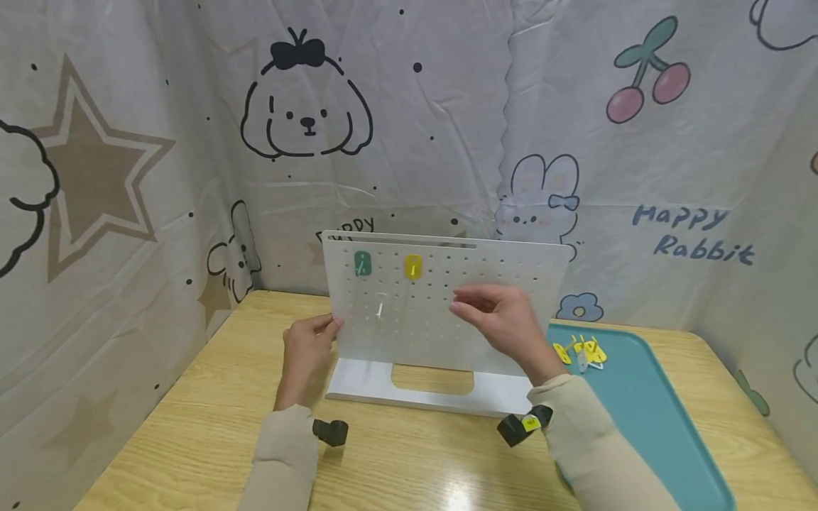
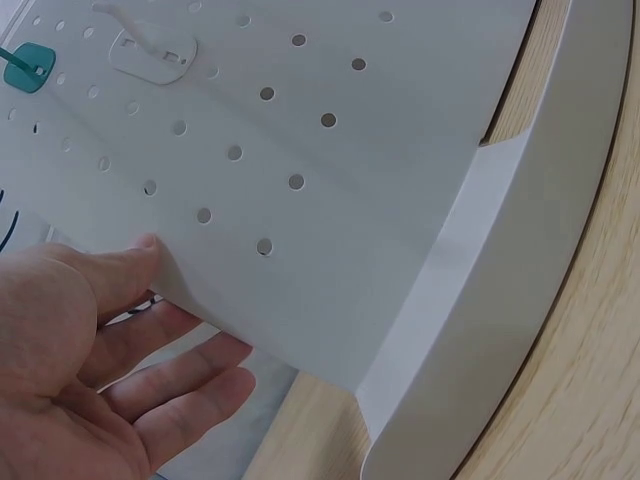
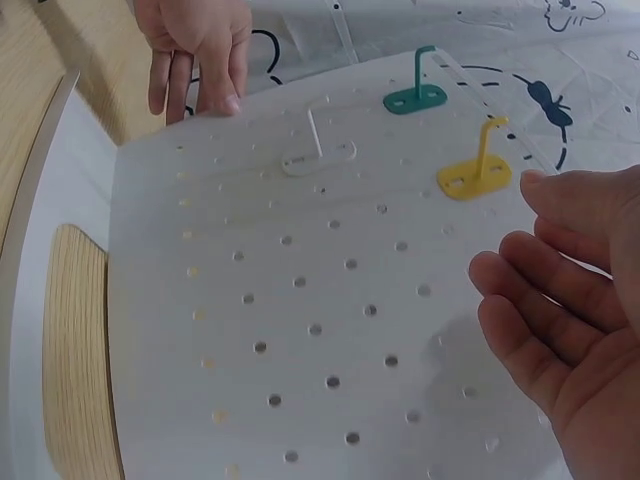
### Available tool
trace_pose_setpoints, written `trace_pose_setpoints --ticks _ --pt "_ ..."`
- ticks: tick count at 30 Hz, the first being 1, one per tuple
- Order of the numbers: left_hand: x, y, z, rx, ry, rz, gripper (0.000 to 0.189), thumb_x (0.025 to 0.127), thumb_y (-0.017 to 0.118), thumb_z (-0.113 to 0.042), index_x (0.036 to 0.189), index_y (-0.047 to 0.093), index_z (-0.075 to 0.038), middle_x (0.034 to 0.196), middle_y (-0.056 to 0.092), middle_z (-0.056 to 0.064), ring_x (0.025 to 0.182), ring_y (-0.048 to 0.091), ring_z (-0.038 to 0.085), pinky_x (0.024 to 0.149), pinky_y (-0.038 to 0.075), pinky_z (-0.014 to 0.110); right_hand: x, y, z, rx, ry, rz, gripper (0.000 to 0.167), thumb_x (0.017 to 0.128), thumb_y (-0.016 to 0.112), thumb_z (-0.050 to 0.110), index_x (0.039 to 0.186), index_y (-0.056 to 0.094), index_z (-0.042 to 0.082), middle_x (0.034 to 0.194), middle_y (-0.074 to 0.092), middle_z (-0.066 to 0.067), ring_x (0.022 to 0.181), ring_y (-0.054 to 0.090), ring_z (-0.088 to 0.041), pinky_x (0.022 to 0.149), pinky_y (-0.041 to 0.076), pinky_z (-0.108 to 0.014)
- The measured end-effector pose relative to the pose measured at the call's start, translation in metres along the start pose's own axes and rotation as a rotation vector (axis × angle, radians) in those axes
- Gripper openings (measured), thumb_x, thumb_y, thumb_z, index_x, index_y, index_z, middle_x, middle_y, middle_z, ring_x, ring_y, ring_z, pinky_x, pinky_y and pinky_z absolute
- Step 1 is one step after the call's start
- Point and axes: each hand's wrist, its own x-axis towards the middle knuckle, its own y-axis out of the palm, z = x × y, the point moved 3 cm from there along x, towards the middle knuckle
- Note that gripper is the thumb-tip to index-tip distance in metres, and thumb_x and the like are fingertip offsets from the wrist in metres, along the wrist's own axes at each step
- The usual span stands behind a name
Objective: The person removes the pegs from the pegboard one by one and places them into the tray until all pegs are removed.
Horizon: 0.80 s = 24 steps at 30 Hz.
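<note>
A white pegboard stands upright on its folded base. My left hand holds its left edge, thumb on the front face and fingers at the back, as the left wrist view shows. Three hooks are fitted to the board: a green hook at upper left, a yellow hook to its right, and a white hook lower down between them. My right hand hovers before the right half of the board, fingers loosely bent. Nothing shows between its thumb and fingers.
At the right lies a teal tray, with several yellow and white hooks near its far left corner. All this is on a wooden table. A printed curtain hangs behind the board and along the sides.
</note>
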Motion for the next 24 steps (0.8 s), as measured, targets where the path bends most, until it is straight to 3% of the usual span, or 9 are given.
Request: trace_pose_setpoints --ticks 15,24 --pt "0.000 0.000 0.000 0.006 -0.003 -0.004 0.035 0.102 0.063 -0.027 0.127 0.067 -0.003 0.114 0.071 0.016 0.091 0.072 0.028 0.081 0.056 0.045 0.029 0.026 0.018 0.030 -0.126 -0.018 0.021 0.091 0.075 0.012 0.108 0.076 0.000 0.103 0.075 -0.007 0.088 0.071 -0.018 0.076 0.058 -0.036" --pt "0.000 0.000 0.000 0.015 0.017 -0.016 0.035 0.101 0.063 -0.027 0.125 0.069 -0.002 0.112 0.072 0.016 0.088 0.072 0.028 0.079 0.056 0.044 0.039 0.042 0.022 0.102 -0.057 -0.022 0.017 0.091 0.075 0.011 0.105 0.076 0.001 0.100 0.075 -0.007 0.084 0.071 -0.018 0.073 0.058 -0.034"
